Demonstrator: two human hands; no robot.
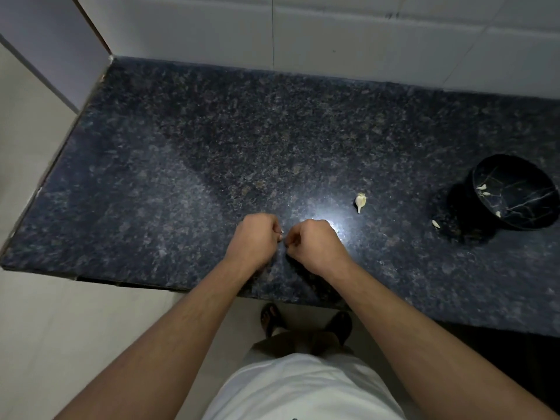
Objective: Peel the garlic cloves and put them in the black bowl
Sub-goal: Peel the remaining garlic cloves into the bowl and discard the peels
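My left hand (254, 239) and my right hand (315, 244) meet knuckle to knuckle over the near middle of the dark granite counter (212, 147). Both have curled fingers and pinch a small garlic clove (281, 236) between them; only a pale sliver of it shows. The rest of a garlic bulb (360, 201) lies on the counter to the right of my hands. Far right stands the black bowl (515, 192), with three peeled cloves (485, 190) inside. One loose clove (435, 224) lies on the counter just left of the bowl.
A white tiled wall (333, 34) runs along the back of the counter, and a panel closes its left end. The counter's front edge is just under my forearms. My feet in sandals stand on the pale floor below.
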